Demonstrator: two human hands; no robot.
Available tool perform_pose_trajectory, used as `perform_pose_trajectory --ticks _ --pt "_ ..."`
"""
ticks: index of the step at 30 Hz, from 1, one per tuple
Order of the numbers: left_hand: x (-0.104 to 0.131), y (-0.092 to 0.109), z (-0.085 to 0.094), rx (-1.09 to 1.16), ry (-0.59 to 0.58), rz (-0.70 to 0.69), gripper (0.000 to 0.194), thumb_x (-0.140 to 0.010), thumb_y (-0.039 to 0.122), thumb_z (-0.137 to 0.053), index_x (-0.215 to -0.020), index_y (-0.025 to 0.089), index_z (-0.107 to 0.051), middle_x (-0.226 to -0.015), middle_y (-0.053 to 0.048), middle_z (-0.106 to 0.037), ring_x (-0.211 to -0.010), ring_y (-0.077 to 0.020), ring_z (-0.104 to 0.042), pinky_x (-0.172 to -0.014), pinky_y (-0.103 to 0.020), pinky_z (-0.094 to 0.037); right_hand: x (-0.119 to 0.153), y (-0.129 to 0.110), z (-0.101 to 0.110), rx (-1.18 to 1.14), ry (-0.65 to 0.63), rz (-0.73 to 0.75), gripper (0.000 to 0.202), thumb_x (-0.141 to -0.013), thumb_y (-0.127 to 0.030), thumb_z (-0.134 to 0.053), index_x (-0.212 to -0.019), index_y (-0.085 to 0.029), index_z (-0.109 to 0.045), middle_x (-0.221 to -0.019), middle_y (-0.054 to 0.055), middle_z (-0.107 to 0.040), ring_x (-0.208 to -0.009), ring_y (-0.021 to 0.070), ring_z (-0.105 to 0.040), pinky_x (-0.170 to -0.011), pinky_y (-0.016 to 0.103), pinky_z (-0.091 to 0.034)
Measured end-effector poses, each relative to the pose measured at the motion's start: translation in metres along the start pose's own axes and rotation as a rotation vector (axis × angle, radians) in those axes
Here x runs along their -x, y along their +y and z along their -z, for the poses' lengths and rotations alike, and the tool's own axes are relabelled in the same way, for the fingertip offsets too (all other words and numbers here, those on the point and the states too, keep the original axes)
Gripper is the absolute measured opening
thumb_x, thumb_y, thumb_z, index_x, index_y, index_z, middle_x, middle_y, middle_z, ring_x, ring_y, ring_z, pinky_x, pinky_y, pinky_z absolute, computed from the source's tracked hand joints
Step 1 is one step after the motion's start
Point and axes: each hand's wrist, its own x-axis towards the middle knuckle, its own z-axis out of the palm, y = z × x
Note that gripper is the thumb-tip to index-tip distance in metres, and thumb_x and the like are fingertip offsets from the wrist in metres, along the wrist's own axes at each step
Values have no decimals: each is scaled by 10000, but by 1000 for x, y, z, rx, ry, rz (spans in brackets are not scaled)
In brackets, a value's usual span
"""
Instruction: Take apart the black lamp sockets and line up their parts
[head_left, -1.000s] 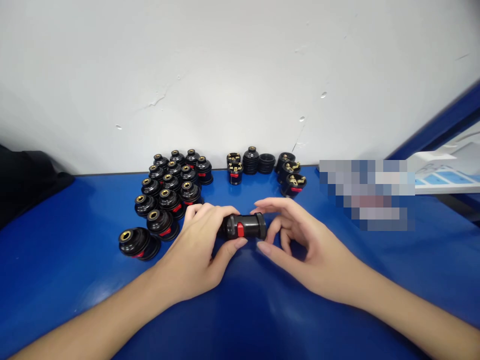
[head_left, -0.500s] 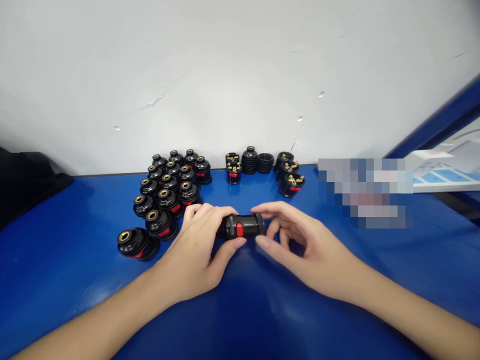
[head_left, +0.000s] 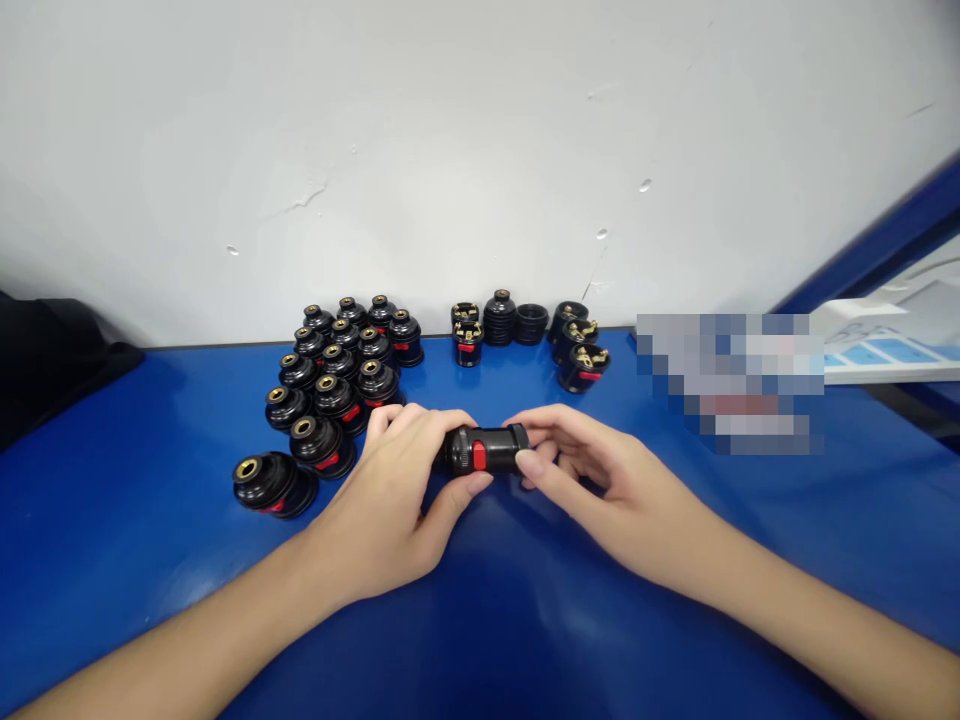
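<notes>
A black lamp holder [head_left: 496,450] with a red switch on its side lies sideways between my hands, just over the blue table. My left hand [head_left: 409,500] is closed around its cap end, which the fingers mostly hide. At the other end, the thumb and fingers of my right hand [head_left: 600,475] close on the ring [head_left: 520,436] at the rim. To the left of my left hand stand several capped lamp holders [head_left: 337,395] with brass-lined top holes and red switches.
Open socket bodies with brass contacts [head_left: 468,343] stand near the wall, next to a capped black part [head_left: 499,318] and a black ring [head_left: 530,323]. More open bodies [head_left: 583,368] are farther right. A blurred patch [head_left: 739,385] covers something on the table's right side.
My right thumb and fingers have closed in on the ring end of the lamp holder. My left hand keeps its grip, nearly unmoved.
</notes>
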Motion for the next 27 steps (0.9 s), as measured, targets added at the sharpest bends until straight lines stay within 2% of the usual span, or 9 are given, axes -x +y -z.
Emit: perform_pose_trajectory --ticks 3,4,6,8,10,13,18,23,27 --pt "1 0 0 2 5 12 227 -1093 288 -557 -1313 257 -511 -1136 -37 -666 -979 -239 -560 -935 -425 -385 0 0 0 11 22 62 471 -971 -421 -753 -1391 -293 -582 -1064 30 -745 -576 101 -566 -515 265 -546" --pt "1 1 0 3 7 15 225 -1093 292 -555 -1312 257 -513 -1136 -38 -666 -980 -241 -561 -932 -424 -388 0 0 -1 7 42 79 527 -953 -409 -777 -1422 -296 -564 -1158 49 -745 -584 97 -579 -523 268 -569" --pt "1 1 1 1 8 14 219 -1092 291 -552 -1305 254 -517 -1126 -39 -668 -976 -245 -566 -930 -424 -390 0 0 -2 -22 88 93 491 -963 -430 -771 -1398 -287 -597 -1246 73 -746 -672 119 -667 -592 280 -629" --pt "1 1 1 -1 9 10 210 -1092 288 -550 -1296 250 -520 -1118 -39 -671 -978 -246 -574 -938 -428 -390 -1 1 -4 -76 103 107 368 -995 -429 -743 -1317 -277 -652 -1208 70 -776 -852 168 -763 -733 297 -682" --pt "0 1 0 -5 11 10 211 -1093 289 -549 -1298 248 -518 -1118 -40 -674 -975 -244 -577 -940 -429 -391 -2 3 -6 -136 103 151 311 -996 -367 -758 -1280 -276 -671 -1207 60 -789 -1056 199 -790 -930 322 -688" --pt "0 0 0 -6 16 6 228 -1095 293 -548 -1314 248 -508 -1140 -47 -677 -975 -243 -576 -935 -430 -394 -3 4 -7 -185 105 201 441 -947 -301 -824 -1349 -278 -644 -1330 63 -761 -1233 216 -759 -1113 355 -633" --pt "0 1 0 -4 18 1 219 -1096 287 -547 -1307 248 -508 -1137 -45 -679 -975 -238 -572 -932 -433 -395 -3 5 -8 -251 71 136 281 -1013 -354 -755 -1272 -272 -681 -1198 57 -804 -1076 198 -812 -974 333 -703" --pt "0 1 0 1 9 20 233 -1096 287 -548 -1320 243 -505 -1139 -50 -672 -983 -241 -567 -943 -439 -394 -3 3 -9 -262 103 212 426 -969 -269 -802 -1361 -270 -635 -1391 85 -725 -1303 228 -729 -1144 390 -626" --pt "0 1 0 -3 15 8 235 -1092 283 -552 -1319 245 -502 -1139 -46 -675 -979 -241 -571 -940 -433 -392 -3 3 -7 -273 92 107 315 -1012 -362 -759 -1298 -265 -672 -1273 97 -783 -1148 234 -798 -985 371 -710"
